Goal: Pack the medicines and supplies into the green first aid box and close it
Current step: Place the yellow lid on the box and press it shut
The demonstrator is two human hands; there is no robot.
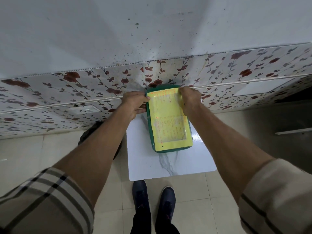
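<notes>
The green first aid box (169, 150) lies flat on a small white marble-patterned table (170, 166), its lid down. A yellow label with orange print (167, 119) covers the top of the lid. My left hand (135, 103) grips the far left corner of the box, fingers curled over the edge. My right hand (190, 100) holds the far right corner, thumb on the label. The box's contents are hidden, and no loose medicines or supplies are in sight.
A wall with floral tiles (84, 92) rises just behind the table, white above. A dark round object (94, 130) sits on the tiled floor left of the table. My dark shoes (153, 200) stand at the table's near edge.
</notes>
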